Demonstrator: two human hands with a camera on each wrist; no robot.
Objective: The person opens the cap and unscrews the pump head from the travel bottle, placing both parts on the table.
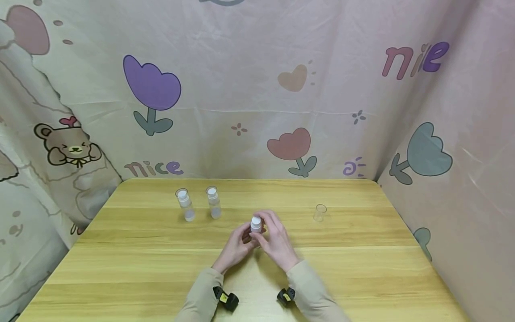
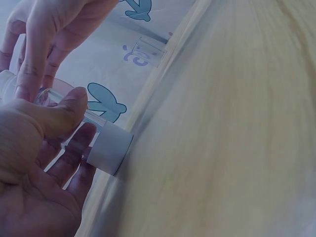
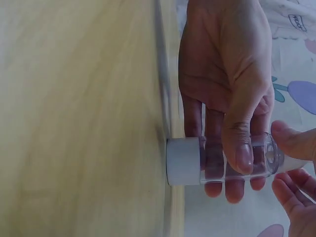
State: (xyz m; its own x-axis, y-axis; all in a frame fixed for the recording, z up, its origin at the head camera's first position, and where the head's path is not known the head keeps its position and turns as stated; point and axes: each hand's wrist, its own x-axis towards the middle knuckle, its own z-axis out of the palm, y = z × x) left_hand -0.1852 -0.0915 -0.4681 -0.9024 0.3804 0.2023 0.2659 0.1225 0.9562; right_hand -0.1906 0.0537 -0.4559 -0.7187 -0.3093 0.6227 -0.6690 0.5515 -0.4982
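A small clear bottle (image 3: 215, 170) with a white base (image 3: 182, 160) is held upright over the middle of the table in the head view. My left hand (image 1: 235, 248) grips its clear body, thumb on one side and fingers wrapped round the other. At the bottle's upper end, the thumb and fingers of my right hand (image 1: 277, 241) close round its white top (image 1: 255, 222). In the left wrist view the white base (image 2: 111, 148) shows close at the tabletop, while the right fingers partly hide the upper end.
Two similar bottles, one (image 1: 185, 205) farther left and another (image 1: 213, 202), stand at the back left with clear covers over their white tops. A loose clear cup-shaped cover (image 1: 319, 213) stands right of the hands. A printed curtain (image 1: 241, 89) hangs behind the wooden table (image 1: 362, 259).
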